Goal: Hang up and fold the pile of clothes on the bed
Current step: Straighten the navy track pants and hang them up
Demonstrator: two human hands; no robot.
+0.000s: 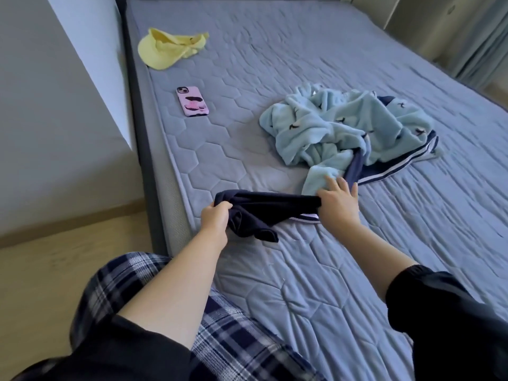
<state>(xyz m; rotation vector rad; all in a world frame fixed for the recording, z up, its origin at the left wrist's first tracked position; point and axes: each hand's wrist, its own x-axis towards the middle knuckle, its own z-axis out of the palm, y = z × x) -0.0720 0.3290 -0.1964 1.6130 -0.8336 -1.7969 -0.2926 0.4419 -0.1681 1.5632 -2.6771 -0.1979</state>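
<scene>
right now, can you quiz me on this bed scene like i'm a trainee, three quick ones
1. True or false: the pink phone lies on the light blue fleece pile.
2. What holds the navy garment? A: left hand alone. B: right hand alone. C: both.
3. Fill in: the thing on the bed farthest from the hands is a yellow ___.
Key: 1 false, it lies apart from the pile. 2 C. 3 visor.
</scene>
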